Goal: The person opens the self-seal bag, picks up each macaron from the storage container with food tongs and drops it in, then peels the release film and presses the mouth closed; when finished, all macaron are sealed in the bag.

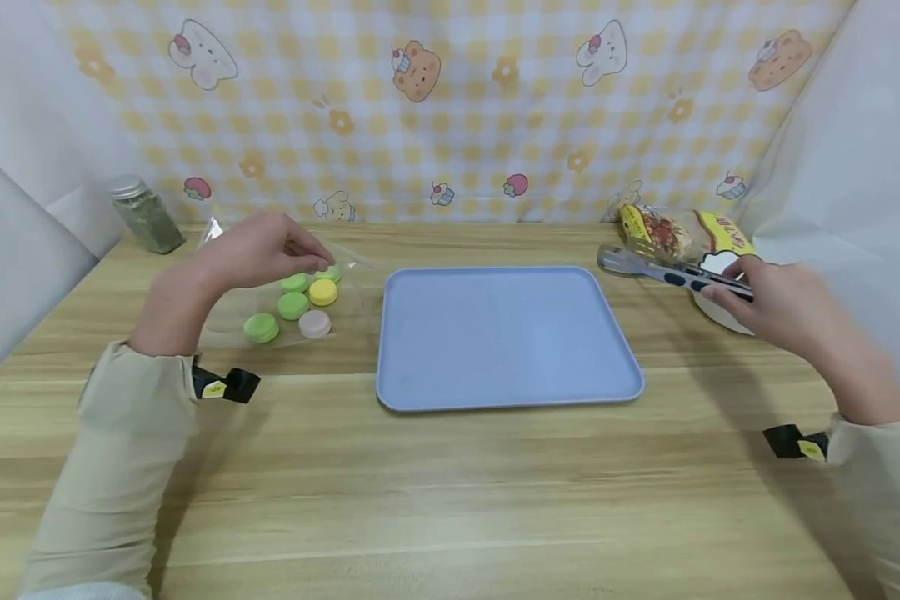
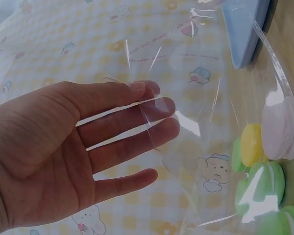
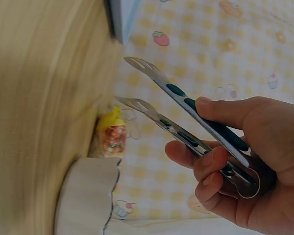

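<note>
At the left, my left hand pinches the edge of a clear plastic bag between thumb and forefinger, the other fingers spread in the left wrist view. Inside the bag lie several green macarons, a yellow macaron and a pale pink macaron. My right hand holds metal tongs with dark grip pads, thumb on one arm and fingers around the other. The tongs' tips stand apart with nothing between them, above the table near the tray's far right corner.
A blue tray lies mid-table. Under the right hand stands a white bowl with a wavy dark-edged rim. Behind it lies a yellow-and-red food packet. A jar of green herbs stands at the back left, before a checked curtain.
</note>
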The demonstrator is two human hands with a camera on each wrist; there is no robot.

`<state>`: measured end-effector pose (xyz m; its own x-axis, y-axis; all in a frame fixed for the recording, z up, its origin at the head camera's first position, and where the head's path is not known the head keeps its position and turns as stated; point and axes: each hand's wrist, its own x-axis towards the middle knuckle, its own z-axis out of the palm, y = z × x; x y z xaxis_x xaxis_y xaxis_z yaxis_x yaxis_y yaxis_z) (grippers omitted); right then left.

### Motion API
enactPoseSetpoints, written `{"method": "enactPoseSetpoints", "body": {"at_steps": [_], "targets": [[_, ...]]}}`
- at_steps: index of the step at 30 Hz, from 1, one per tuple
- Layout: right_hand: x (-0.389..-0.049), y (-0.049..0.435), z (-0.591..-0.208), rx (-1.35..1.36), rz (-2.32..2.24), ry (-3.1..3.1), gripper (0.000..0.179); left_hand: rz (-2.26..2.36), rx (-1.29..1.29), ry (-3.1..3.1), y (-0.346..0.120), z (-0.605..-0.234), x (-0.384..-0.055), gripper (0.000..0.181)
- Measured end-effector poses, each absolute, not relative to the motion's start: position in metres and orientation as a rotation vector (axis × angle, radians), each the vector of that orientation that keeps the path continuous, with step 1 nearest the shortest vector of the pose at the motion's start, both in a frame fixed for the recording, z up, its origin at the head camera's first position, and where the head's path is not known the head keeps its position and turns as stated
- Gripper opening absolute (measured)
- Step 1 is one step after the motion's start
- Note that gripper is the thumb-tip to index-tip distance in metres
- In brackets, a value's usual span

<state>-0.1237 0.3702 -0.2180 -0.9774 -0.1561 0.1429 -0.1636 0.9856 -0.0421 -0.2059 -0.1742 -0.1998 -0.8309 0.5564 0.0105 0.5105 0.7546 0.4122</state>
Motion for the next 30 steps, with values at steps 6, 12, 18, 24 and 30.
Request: {"method": "enactPoseSetpoints", "body": {"at_steps": [6,12,18,24,30], "targets": [[-0.129,0.373,-0.228,0.22,0.107,-3.074,0.051,0.621,0.865,2.842,-0.172,-0.2,-0.206,0.017],[-0.131,0.378,-0.231,0.199,0.226,-3.289,0.056,0.614,0.862,2.846,-0.173,-0.201,-0.206,0.016],[-0.134,0.377,-0.243,0.258,0.183,-3.384,0.041,0.625,0.857,2.856,-0.172,-0.201,-0.205,0.017],[-0.136,0.374,-0.252,0.279,0.163,-3.385,0.033,0.645,0.848,2.856,-0.172,-0.2,-0.205,0.017],[-0.135,0.373,-0.249,0.283,0.148,-3.384,0.04,0.639,0.858,2.856,-0.173,-0.2,-0.205,0.018]]}}
